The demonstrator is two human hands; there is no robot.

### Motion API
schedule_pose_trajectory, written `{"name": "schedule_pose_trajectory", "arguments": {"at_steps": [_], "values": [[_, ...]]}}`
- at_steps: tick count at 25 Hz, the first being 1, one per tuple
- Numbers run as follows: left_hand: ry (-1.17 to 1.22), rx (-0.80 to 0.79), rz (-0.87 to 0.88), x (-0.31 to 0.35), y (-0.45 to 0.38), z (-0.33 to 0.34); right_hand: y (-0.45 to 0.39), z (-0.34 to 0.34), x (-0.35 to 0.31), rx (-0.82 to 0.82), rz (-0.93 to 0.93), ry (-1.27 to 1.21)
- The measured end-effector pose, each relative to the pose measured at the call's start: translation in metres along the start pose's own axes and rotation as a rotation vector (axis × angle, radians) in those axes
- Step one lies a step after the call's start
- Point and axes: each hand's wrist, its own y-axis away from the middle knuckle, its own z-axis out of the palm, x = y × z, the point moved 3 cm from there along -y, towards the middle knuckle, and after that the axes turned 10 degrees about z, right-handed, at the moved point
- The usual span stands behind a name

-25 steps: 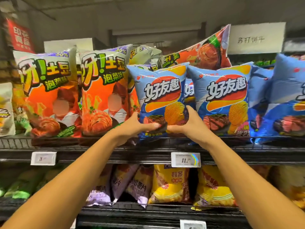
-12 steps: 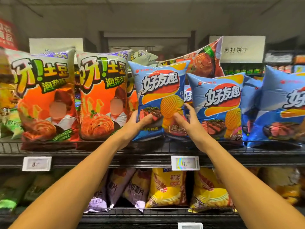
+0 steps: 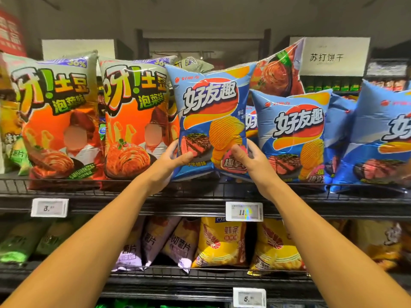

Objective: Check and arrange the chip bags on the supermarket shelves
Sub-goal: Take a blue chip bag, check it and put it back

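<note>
In the middle of the frame, a blue chip bag (image 3: 211, 121) is held by both hands at its lower corners. The left hand (image 3: 171, 161) is curled round the lower left corner, with the thumb pressed on the front. The right hand (image 3: 249, 161) is pinched on the lower right corner, thumb in front and fingers behind. This grip at both bottom corners is probably used so the puffy bag can be kept straight with its front shown.

The bag is held upright, its bottom just above the wire shelf (image 3: 200, 192). It is placed between an orange bag (image 3: 133, 121) to the left and another blue bag (image 3: 295, 134) to the right. Behind them, an orange bag (image 3: 280, 70) is seen tilted in the upper right. A price tag (image 3: 244, 211) is fixed below, and yellow bags (image 3: 222, 243) are seen on the lower shelf.
</note>
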Motion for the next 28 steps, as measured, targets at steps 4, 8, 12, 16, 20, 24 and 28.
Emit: {"name": "schedule_pose_trajectory", "arguments": {"at_steps": [4, 8, 12, 16, 20, 24, 28], "values": [[-0.078, 0.049, 0.046, 0.004, 0.004, 0.005, -0.003, 0.000, 0.004, -0.013, 0.014, 0.006], [-0.110, 0.056, 0.047, 0.005, 0.008, 0.008, 0.000, 0.001, 0.004, -0.058, 0.041, 0.011], [-0.133, 0.061, 0.049, 0.008, 0.012, 0.013, 0.003, -0.001, 0.002, -0.086, 0.032, 0.027], [-0.129, 0.055, 0.040, 0.010, 0.012, 0.014, 0.005, -0.002, 0.002, -0.106, -0.001, -0.007], [-0.123, 0.010, 0.044, 0.008, 0.012, 0.010, 0.007, -0.004, 0.002, -0.117, -0.036, 0.012], [-0.112, -0.035, 0.018, 0.010, 0.013, 0.008, 0.008, -0.004, -0.003, -0.126, -0.057, 0.031], [-0.100, -0.043, 0.021, 0.011, 0.013, 0.008, 0.008, -0.004, -0.002, -0.106, -0.054, 0.057]]}}
